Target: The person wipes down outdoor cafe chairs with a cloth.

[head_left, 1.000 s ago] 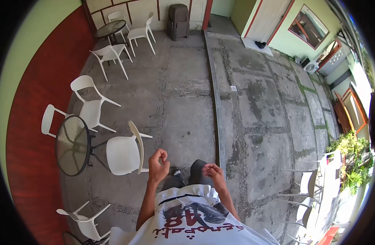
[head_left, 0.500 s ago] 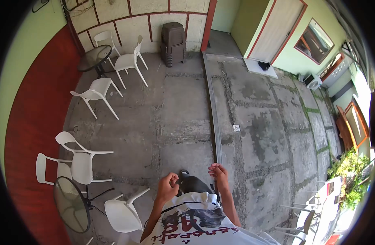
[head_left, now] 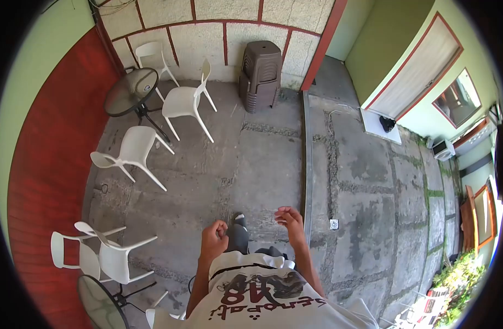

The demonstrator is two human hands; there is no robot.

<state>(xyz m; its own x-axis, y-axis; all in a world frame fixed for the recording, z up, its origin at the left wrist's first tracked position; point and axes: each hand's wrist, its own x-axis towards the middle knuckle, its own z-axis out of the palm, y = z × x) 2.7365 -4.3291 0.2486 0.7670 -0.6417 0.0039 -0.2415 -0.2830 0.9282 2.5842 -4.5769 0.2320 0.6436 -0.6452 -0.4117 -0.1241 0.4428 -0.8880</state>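
Observation:
My left hand [head_left: 213, 239] hangs in front of my body with its fingers curled in and nothing visible in it. My right hand [head_left: 291, 221] is held a little higher, fingers loosely bent and apart, also with nothing in it. Neither hand touches any object. Between and below them are my white printed shirt [head_left: 262, 290] and dark trouser leg [head_left: 239, 238], with one foot forward on the concrete floor [head_left: 270, 164].
Ahead left, white chairs [head_left: 181, 102] surround a round glass table [head_left: 132, 90]. More white chairs [head_left: 115, 262] and another glass table [head_left: 102, 304] are lower left. Stacked brown stools [head_left: 261, 74] stand by the wall. A metal floor strip [head_left: 306, 153] runs along my right.
I have moved forward: the stool stack and far table look nearer, and the near chairs have slid down the view. My forward foot differs. Both hands stay in front of me.

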